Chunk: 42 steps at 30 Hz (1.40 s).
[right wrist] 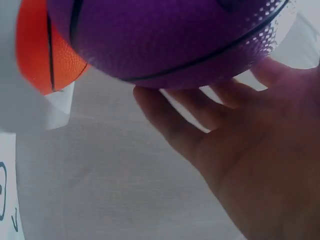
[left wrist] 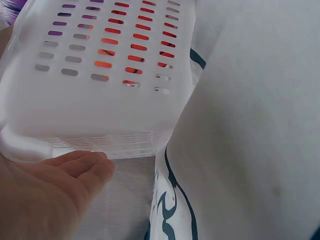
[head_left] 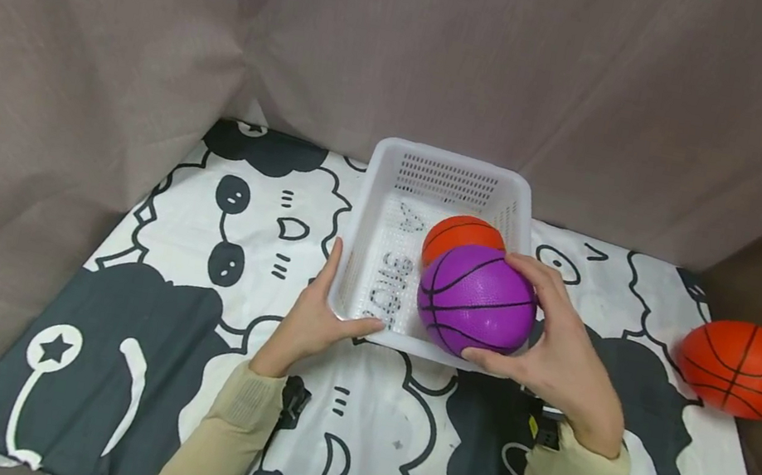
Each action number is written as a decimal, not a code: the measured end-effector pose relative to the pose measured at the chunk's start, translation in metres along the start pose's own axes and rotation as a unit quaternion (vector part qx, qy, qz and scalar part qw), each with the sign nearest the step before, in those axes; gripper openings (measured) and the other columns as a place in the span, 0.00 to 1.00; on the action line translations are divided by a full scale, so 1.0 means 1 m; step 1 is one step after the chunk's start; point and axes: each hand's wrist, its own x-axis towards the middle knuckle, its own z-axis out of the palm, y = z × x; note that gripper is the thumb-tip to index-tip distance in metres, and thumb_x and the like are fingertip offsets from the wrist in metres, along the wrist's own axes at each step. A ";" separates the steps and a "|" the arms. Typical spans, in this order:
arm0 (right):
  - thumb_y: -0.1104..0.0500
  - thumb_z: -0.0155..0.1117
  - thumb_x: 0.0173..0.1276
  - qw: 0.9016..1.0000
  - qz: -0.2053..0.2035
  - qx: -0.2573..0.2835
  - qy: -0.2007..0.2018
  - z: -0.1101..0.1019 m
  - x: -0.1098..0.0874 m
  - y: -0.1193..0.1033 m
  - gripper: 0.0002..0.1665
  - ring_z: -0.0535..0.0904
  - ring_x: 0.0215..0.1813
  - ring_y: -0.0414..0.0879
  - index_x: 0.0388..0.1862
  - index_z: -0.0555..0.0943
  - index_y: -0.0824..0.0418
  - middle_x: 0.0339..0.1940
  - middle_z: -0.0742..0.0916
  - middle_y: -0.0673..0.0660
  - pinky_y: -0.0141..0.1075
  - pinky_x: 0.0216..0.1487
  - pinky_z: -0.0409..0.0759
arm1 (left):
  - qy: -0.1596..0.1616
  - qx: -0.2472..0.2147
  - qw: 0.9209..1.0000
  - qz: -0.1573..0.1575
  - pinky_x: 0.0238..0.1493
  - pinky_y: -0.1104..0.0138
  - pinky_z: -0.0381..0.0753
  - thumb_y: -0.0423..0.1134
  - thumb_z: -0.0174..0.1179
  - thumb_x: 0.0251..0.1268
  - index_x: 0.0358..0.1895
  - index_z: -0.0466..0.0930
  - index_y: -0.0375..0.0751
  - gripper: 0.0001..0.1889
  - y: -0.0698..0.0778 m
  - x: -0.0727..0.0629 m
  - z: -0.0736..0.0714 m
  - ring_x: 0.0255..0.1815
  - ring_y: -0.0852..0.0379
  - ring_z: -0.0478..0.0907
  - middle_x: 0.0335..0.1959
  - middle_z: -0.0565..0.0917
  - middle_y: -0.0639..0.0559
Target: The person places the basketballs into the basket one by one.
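Note:
A purple ball with black lines (head_left: pixel 476 302) is at the near right corner of a white plastic basket (head_left: pixel 389 188). My right hand (head_left: pixel 560 360) grips it from the right, thumb at the near side and fingers at the far side; the right wrist view shows the fingertips against the purple ball (right wrist: pixel 170 45). Behind it in the basket sits an orange ball (head_left: pixel 460 234), partly hidden. My left hand (head_left: pixel 318 319) holds the basket's near left corner, thumb over the near rim. From the left wrist view, its fingers lie along the outside of the basket (left wrist: pixel 100 110).
Another orange ball (head_left: pixel 745 370) rests at the right edge of the cloth-covered surface. The patterned black and white cloth (head_left: pixel 351 417) spreads under everything. A grey-brown curtain (head_left: pixel 399 39) hangs behind the basket, and a darker one borders the right side.

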 end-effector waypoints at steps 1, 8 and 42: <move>0.48 0.86 0.38 1.000 0.000 -0.002 0.001 0.001 0.001 0.002 0.64 0.68 0.64 0.56 0.74 0.60 0.39 0.71 0.65 0.50 0.61 0.51 0.77 | -0.001 0.000 1.000 0.000 0.70 0.52 0.56 0.62 0.78 0.36 0.79 0.32 0.58 0.70 0.000 0.000 0.000 0.74 0.49 0.54 0.78 0.46 0.54; 0.47 0.87 0.36 1.000 -0.001 -0.022 0.022 0.007 0.010 0.009 0.67 0.66 0.67 0.57 0.75 0.58 0.39 0.74 0.61 0.48 0.62 0.55 0.73 | -0.001 0.002 1.000 0.000 0.70 0.52 0.57 0.61 0.78 0.37 0.79 0.32 0.58 0.70 0.001 0.000 0.000 0.73 0.48 0.57 0.78 0.47 0.53; 0.52 0.87 0.37 0.997 0.006 -0.071 -0.023 0.029 0.023 0.032 0.62 0.65 0.64 0.57 0.71 0.63 0.55 0.67 0.69 0.58 0.61 0.54 0.74 | -0.007 -0.011 1.000 -0.002 0.70 0.53 0.56 0.61 0.78 0.38 0.79 0.32 0.56 0.70 0.000 0.000 -0.001 0.74 0.53 0.54 0.78 0.46 0.57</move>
